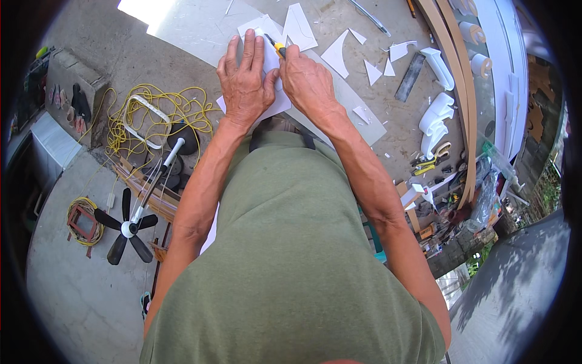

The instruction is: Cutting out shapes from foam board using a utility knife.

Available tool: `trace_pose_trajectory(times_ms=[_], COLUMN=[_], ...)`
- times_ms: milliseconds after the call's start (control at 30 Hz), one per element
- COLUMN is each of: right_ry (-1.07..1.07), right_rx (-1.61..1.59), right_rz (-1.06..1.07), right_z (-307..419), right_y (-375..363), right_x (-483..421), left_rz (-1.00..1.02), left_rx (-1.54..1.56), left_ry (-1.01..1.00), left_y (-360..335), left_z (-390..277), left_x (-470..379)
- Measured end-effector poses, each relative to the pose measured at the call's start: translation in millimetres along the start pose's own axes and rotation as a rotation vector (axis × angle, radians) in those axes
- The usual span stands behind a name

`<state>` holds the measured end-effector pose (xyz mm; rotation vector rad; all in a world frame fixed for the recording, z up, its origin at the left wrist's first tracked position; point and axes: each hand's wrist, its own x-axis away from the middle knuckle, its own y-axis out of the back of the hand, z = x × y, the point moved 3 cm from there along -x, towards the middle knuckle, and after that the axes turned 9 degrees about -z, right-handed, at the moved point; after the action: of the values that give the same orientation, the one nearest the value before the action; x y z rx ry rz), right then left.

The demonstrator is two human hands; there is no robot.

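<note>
My right hand [305, 77] grips a yellow-and-black utility knife [279, 48], its blade pointing up and left onto a white sheet [278, 105]. Beside it, my left hand [245, 77] lies flat on the same sheet, pressing it down with the fingers spread and the thumb near my right hand. Part of the sheet is hidden beneath both hands. Under the work is a scratched, pale flat board [200, 32]. A white cut piece with a drawn line [300, 27] rests just beyond the knife.
White offcuts [336, 53], a dark flat bar [410, 76] and curved white pieces [437, 119] lie to the right. Scissors [442, 149] sit near long bent brown strips [468, 100]. At left are a tangled yellow cord [191, 107] and a black-bladed fan [128, 229].
</note>
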<state>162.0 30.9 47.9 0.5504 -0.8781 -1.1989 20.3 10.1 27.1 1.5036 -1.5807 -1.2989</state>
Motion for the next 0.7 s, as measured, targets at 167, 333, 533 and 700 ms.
trace_pose_trajectory(times_ms=[167, 333, 533, 700], right_ry=[0.008, 0.005, 0.025, 0.026], right_rx=[0.021, 0.045, 0.034, 0.051], right_rz=[0.037, 0.087, 0.055, 0.039], right_z=[1.6, 6.7, 6.1, 4.3], right_y=[2.9, 10.7, 7.1, 1.2], right_x=[-4.1, -8.1, -6.6, -2.7], left_rz=[0.020, 0.041, 0.059, 0.074], left_rx=[-0.007, -0.056, -0.072, -0.066], left_ry=[0.011, 0.018, 0.021, 0.037], left_y=[1.1, -1.0, -3.7, -8.1], left_z=[-4.5, -7.2, -8.0, -9.7], left_x=[-1.6, -2.6, -1.5, -1.3])
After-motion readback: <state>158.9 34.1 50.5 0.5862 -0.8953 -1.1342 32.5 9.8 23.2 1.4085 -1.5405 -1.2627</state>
